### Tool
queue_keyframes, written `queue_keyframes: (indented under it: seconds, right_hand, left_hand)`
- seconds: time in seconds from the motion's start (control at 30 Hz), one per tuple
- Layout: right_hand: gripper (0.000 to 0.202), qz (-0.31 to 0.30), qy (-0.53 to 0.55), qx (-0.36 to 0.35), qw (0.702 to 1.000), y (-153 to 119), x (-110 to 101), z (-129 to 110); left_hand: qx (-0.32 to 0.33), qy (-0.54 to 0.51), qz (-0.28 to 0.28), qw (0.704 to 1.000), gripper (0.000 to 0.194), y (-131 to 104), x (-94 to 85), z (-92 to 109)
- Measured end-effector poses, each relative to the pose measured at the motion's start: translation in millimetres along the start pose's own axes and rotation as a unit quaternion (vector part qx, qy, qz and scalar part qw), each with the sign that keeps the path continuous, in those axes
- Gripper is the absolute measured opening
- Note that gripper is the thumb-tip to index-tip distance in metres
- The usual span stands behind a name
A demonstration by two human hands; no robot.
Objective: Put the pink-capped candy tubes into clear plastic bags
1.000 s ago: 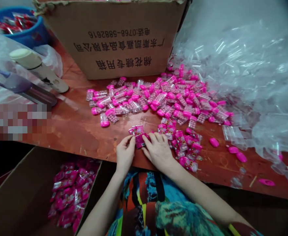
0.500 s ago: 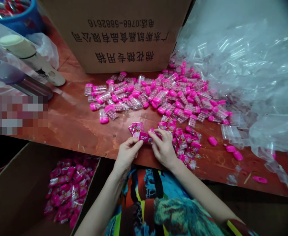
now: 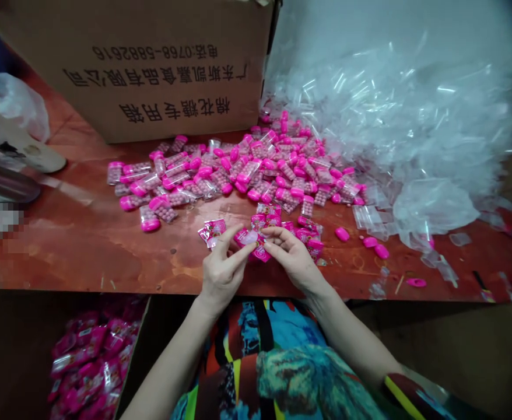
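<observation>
Between my left hand (image 3: pixel 223 268) and my right hand (image 3: pixel 294 259) is a pink printed candy packet (image 3: pixel 249 239), pinched near its edges by both thumbs and fingers. A pale, see-through patch shows on it by my left fingertips. Just beyond my left fingers lie a few similar pink packets (image 3: pixel 214 227). Past my right fingers is a loose cluster of pink packets (image 3: pixel 266 216), partly hidden by that hand. Farther back spreads a heap of small clear candy bottles (image 3: pixel 247 169) with bright pink caps and pale pink balls inside.
A large cardboard box (image 3: pixel 164 70) stands at the back. Clear plastic sleeves (image 3: pixel 391 111) pile up at the right. Loose pink caps (image 3: pixel 382 251) lie on the red table (image 3: pixel 164 262). Below its left edge, an open carton holds pink packets (image 3: pixel 90 356). Two bottles (image 3: pixel 28 154) lean at far left.
The view has swung to the right. The packet in my hands is turned and tilted, and now shows a pale clear patch. Both hands still pinch it.
</observation>
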State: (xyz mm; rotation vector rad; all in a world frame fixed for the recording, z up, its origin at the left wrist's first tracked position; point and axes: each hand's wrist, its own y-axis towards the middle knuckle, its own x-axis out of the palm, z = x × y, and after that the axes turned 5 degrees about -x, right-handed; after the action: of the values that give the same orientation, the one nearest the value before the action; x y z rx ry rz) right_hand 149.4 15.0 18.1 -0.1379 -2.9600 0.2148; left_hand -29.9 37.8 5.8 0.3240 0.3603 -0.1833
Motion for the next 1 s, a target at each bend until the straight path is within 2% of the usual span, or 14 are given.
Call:
queue_keyframes:
  seconds: [0.07, 0.13, 0.2, 0.27, 0.33, 0.43, 0.5, 0.57, 0.67, 0.73, 0.83, 0.9, 0.93, 1.0]
  right_hand:
    - [0.035, 0.018, -0.025, -0.024, 0.999, -3, -3, 0]
    - [0.033, 0.038, -0.050, -0.044, 0.997, -5, -7, 1]
    - [0.032, 0.051, -0.064, -0.061, 0.995, -7, -10, 3]
    - [0.031, 0.062, -0.072, -0.075, 0.993, -9, -11, 7]
    - [0.031, 0.064, -0.085, -0.086, 0.991, -11, -11, 12]
    - [0.032, 0.047, -0.126, -0.103, 0.986, -15, -11, 15]
    - [0.036, -0.004, -0.173, -0.111, 0.979, -16, -16, 8]
    - [0.045, -0.103, -0.244, -0.114, 0.957, -17, -23, -4]
    - [0.055, -0.241, -0.329, -0.123, 0.905, -14, -33, -25]
    - [0.056, -0.261, -0.330, -0.134, 0.898, -11, -38, -33]
    - [0.054, -0.208, -0.279, -0.139, 0.927, -5, -37, -30]
    - [0.053, -0.126, -0.219, -0.144, 0.957, -3, -32, -20]
    - [0.054, -0.078, -0.179, -0.144, 0.970, -3, -28, -14]
    - [0.056, 0.013, -0.090, -0.126, 0.988, -5, -16, 0]
  left_hand:
    - [-0.051, -0.046, 0.041, 0.997, 0.022, -1, 8.6, -1]
    - [-0.160, -0.125, 0.075, 0.976, 0.028, -2, 16.0, 1]
    - [-0.283, -0.213, 0.041, 0.934, 0.036, -3, 21.2, 5]
    - [-0.360, -0.275, -0.038, 0.891, 0.041, -4, 24.8, 11]
    - [-0.387, -0.312, -0.090, 0.863, 0.041, -3, 27.7, 17]
    - [-0.413, -0.351, -0.079, 0.837, 0.038, 1, 29.8, 22]
    - [-0.412, -0.338, -0.058, 0.844, 0.040, 4, 27.8, 22]
    - [-0.358, -0.279, -0.052, 0.890, 0.039, 7, 22.8, 20]
    - [-0.207, -0.145, -0.100, 0.962, 0.035, 10, 12.9, 20]
    - [-0.150, -0.081, -0.154, 0.973, 0.026, 11, 7.7, 22]
    - [-0.165, -0.088, -0.170, 0.968, 0.014, 11, 6.8, 24]
    - [-0.225, -0.156, -0.127, 0.953, 0.007, 9, 11.3, 25]
    - [-0.272, -0.207, -0.096, 0.935, 0.006, 7, 14.7, 25]
    - [-0.375, -0.331, -0.040, 0.865, 0.017, 4, 22.5, 25]
